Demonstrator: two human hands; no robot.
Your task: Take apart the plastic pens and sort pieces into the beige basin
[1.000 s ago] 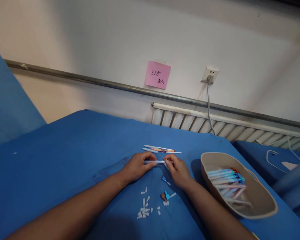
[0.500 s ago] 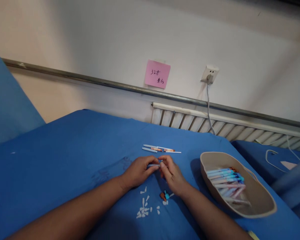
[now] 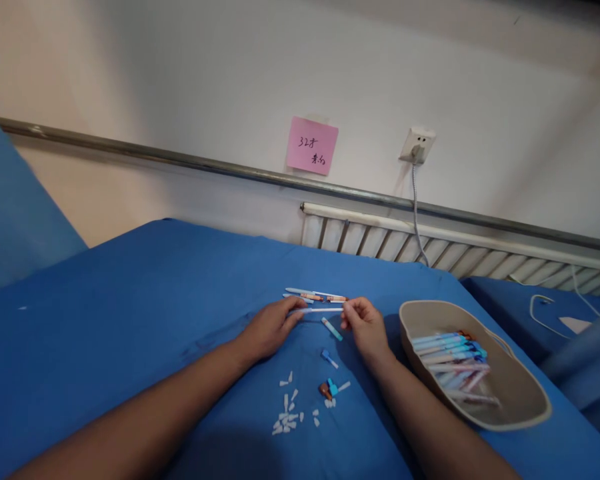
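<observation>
My left hand (image 3: 275, 327) pinches a pale pen barrel (image 3: 300, 311) near its end. A thin white refill (image 3: 326, 310) runs from it across to my right hand (image 3: 365, 327), whose thumb and fingers are closed on the refill's other end. Below the refill lies a white and teal pen tube (image 3: 332, 329). Farther down on the cloth is a blue pen clicker piece (image 3: 329, 359). Just beyond my hands rest other pen barrels (image 3: 300, 291) and orange-printed pen parts (image 3: 336, 299).
Many small white tips (image 3: 286, 421) lie scattered nearer me, beside brown (image 3: 325, 390) and teal (image 3: 333, 387) pieces. A beige basket (image 3: 523, 387) of assembled-looking pens (image 3: 453, 363) stands right on the blue cloth (image 3: 130, 300). Behind are a radiator (image 3: 370, 237) and a wall socket (image 3: 418, 145).
My hands have drawn apart, the right one moving right, baring the white refill between them. The teal tube and blue clicker piece now show on the cloth.
</observation>
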